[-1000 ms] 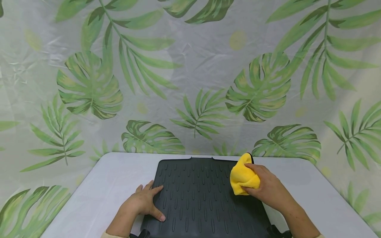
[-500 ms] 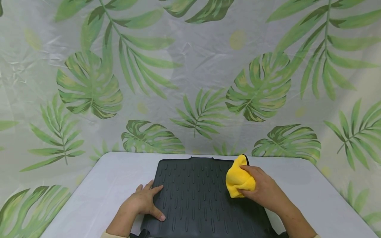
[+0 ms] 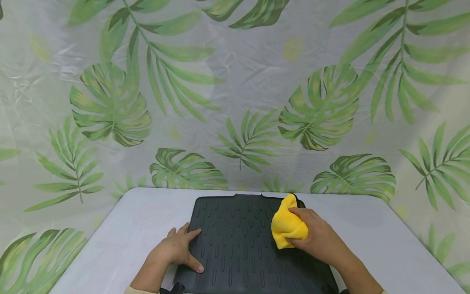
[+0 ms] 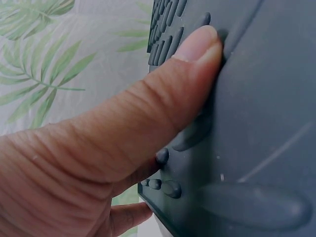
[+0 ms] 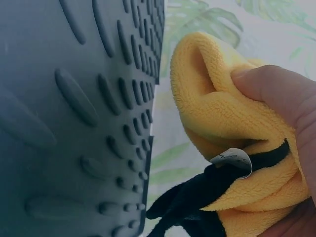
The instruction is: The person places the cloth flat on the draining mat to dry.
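Behind the desk [image 3: 114, 245] hangs a leafy sheet [image 3: 235, 90]. The left hand [image 3: 180, 250] is spread on the left edge of a black mat [image 3: 235, 237], mid-desk; the right hand [image 3: 317, 237] pinches a yellow cloth [image 3: 286, 224] near the mat's right edge. The cloth seems soft, light; hold any fold.

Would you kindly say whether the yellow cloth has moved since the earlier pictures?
Yes: against the dark panel, the yellow cloth has moved left and slightly down the head view.

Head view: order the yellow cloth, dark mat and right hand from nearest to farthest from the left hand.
1. Dark mat, its left side touching the left hand.
2. Yellow cloth, over the mat's right side.
3. Right hand, farther right, holding the cloth.
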Demonstrator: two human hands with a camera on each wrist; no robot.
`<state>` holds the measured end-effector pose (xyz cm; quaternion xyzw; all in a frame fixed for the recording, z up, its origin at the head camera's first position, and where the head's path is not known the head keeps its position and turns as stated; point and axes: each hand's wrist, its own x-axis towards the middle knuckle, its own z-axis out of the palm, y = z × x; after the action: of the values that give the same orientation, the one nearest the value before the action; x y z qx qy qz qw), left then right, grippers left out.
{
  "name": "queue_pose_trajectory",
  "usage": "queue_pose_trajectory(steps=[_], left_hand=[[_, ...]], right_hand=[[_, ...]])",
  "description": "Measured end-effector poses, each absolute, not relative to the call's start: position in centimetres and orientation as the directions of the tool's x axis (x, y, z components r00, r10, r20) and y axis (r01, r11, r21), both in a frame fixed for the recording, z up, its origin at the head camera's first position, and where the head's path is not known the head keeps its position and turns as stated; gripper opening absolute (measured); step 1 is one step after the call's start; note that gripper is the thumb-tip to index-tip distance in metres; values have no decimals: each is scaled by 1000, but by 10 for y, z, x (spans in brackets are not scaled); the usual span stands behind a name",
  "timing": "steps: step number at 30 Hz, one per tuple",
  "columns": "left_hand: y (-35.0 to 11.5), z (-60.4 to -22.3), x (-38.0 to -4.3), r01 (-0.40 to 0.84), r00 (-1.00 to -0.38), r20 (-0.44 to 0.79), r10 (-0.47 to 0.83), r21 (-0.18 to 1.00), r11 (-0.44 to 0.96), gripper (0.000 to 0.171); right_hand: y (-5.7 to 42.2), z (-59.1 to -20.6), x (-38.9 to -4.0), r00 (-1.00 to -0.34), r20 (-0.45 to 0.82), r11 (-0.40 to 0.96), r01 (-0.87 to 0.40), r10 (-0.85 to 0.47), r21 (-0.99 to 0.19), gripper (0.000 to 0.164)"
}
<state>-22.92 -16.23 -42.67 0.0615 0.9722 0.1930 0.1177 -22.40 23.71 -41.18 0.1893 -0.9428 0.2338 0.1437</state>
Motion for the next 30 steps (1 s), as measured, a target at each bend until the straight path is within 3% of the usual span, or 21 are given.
queue_pose_trajectory(steps=[30], left_hand=[[-164,-428,-230,61,-963,-222,155,381,923,114]], right_hand=[[210,-429,-216,-804,417,754,-568,-424,-330,84]])
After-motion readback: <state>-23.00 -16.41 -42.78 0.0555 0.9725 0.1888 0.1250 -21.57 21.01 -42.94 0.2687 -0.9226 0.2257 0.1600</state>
